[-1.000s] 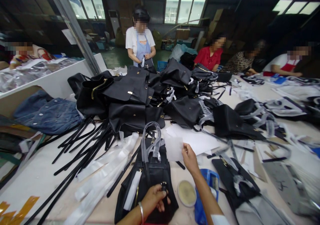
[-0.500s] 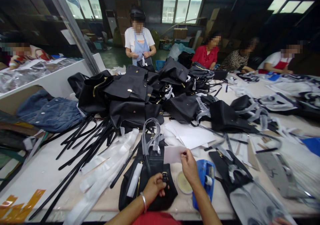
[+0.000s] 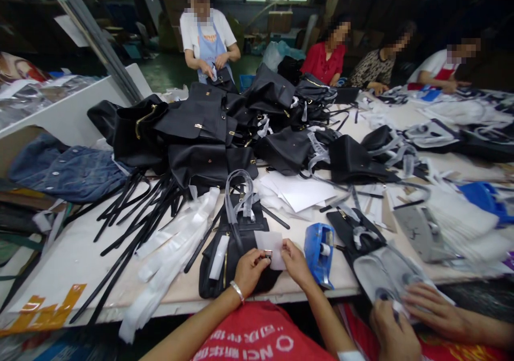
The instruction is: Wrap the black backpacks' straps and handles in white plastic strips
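A black bag (image 3: pixel 214 248) lies in front of me, its handles (image 3: pixel 240 189) wrapped in clear plastic and a white strip (image 3: pixel 219 256) over its left side. My left hand (image 3: pixel 251 269) pinches a small gold-toned buckle (image 3: pixel 267 254) on the bag's right part. Between the fingers of my right hand (image 3: pixel 295 260) is the right edge of a thin, translucent white sheet (image 3: pixel 263 239). The sheet lies over the bag right at the buckle; whether it passes under the metal I cannot tell.
A blue tape dispenser (image 3: pixel 319 254) stands right of my right hand. Behind are white paper sheets (image 3: pixel 305 192) and piled black bags (image 3: pixel 196 114). Black straps (image 3: pixel 136 227) and white strips (image 3: pixel 168 259) lie left. A co-worker's hands (image 3: pixel 433 307) work at lower right.
My right hand has brought the sheet down and left, from beside the bag to the buckle. My left hand stays at the buckle. A co-worker's hands have come farther into view at right.
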